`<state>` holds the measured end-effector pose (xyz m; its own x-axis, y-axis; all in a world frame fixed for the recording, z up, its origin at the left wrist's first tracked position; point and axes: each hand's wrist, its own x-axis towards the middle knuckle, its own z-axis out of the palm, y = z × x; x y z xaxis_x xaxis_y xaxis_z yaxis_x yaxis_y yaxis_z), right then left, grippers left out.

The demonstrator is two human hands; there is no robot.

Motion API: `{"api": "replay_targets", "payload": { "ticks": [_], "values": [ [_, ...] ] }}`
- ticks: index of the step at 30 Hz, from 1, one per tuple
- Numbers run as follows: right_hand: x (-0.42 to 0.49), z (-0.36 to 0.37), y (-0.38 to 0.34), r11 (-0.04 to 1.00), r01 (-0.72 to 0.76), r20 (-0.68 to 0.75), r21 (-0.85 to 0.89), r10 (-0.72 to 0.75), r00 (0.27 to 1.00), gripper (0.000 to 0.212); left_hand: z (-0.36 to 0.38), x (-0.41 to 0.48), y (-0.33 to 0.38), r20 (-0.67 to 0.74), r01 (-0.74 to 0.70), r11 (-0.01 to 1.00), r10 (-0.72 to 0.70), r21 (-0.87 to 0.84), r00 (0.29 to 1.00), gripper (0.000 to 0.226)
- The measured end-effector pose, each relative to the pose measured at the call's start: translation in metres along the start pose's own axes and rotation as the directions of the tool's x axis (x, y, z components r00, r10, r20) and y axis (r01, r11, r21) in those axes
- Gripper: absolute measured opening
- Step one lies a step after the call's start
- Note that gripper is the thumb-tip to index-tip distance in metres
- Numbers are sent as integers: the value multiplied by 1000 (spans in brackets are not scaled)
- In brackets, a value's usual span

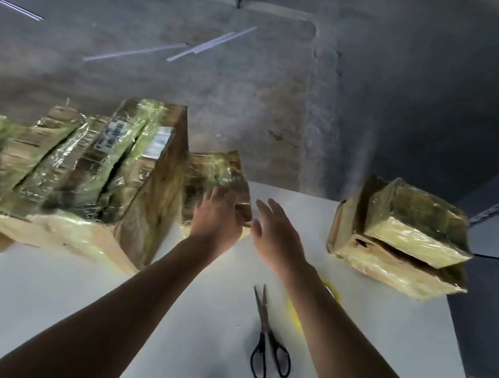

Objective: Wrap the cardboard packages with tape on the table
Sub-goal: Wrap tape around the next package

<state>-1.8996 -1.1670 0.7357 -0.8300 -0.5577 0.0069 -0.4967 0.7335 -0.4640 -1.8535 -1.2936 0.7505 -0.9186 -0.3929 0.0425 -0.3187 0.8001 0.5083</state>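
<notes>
A white surface [86, 310] stands over a concrete floor [256, 106], where thin white strips [210, 43] lie scattered. At the surface's left, a large stack [79, 165] of cardboard packages leans in a row, glossy with clear tape, one face showing a barcode label. At the right edge sit two more taped packages [399, 242], the upper one tilted across the lower. Between them, just beside the stack, is a small package [215, 169], also shiny with tape. The person's left hand [218, 216] lies on its near end, fingers extended and not clenched. The right hand [277, 230] is released, fingers straight, just right of that package and grasping nothing. Nearer the person, black-handled scissors [269, 335] lie slightly parted. A yellow tape roll [294, 313] is mostly hidden beneath the right forearm.
</notes>
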Motion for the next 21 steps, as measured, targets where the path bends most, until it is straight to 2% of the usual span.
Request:
{"api": "replay_targets", "payload": {
  "ticks": [2,3,5,6,8,12,14,17,21],
  "values": [
    [5,11,-12,993,-52,51,108,47,998,41,-6,-7,-13,-28,18,989,-14,145,1000,46],
    [7,14,-18,981,-85,62,172,76,995,39,-8,-10,-19,2,51,984,-52,171,999,50],
    [10,17,-27,946,-172,94,273,152,984,41,-11,-12,-31,113,133,980,-150,146,982,55],
    [10,18,-30,923,-221,112,314,195,974,44,-12,-13,-36,153,135,983,-153,122,976,55],
    [11,18,-34,869,-330,144,369,298,944,51,-16,-18,-42,172,59,995,-71,77,982,50],
    [-3,16,-22,869,-428,205,247,385,900,59,-26,-47,-44,170,-62,998,56,31,984,38],
    [-18,11,-15,878,-400,285,263,325,902,52,-28,-63,-49,168,-122,992,117,17,979,36],
    [-39,3,-13,890,-310,384,334,172,907,42,-30,-78,-53,211,-255,955,222,148,952,35],
    [-54,-3,-12,939,-256,464,228,127,877,51,-35,-87,-55,313,-440,874,368,205,876,30]
  ]
}}
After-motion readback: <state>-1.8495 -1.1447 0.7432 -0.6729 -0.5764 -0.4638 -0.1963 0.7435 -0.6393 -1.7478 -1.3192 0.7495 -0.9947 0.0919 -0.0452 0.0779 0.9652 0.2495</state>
